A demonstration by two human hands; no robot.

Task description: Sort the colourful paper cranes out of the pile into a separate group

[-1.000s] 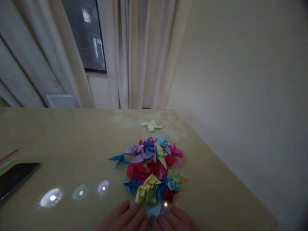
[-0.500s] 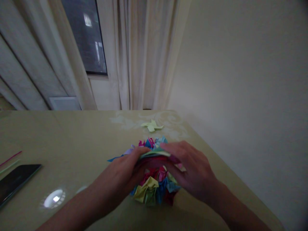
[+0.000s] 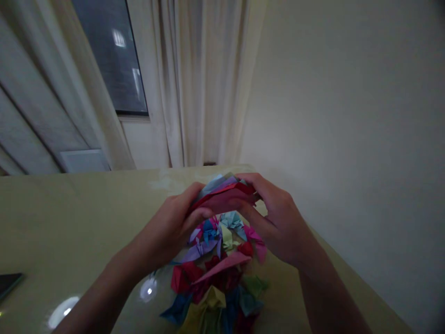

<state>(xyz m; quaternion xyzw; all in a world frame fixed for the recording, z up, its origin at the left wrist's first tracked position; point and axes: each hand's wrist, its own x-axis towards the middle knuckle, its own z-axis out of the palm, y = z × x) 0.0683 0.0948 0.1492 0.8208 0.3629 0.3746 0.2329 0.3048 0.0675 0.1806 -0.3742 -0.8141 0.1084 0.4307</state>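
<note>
One dark flat object (image 3: 7,283) well to the left of the heap of folded paper figures (image 3: 227,280), on the same surface (image 3: 104,208), only a corner in view. Then, above the heap's left side, the left hand (image 3: 174,218): digits barely parted, thumb on the near face and finger over the top, pinching the left end of the stack of coloured paper (image 3: 225,200). That stack beyond the heap's middle, apparently lifted clear of it. Below, across the heap, a slim pink piece (image 3: 222,268); cannot tell whether resting or in mid-air. Above the heap's right side, the right hand (image 3: 281,220), likewise nearly closed, pinching the stack's right end. Probably best to press both ends evenly, square the edges and go lightly, without slipping or creasing any layer. Long axis of the stack left to right over the heap, right end slightly higher in view; pink face towards the wearer, red and paler layers behind.
</note>
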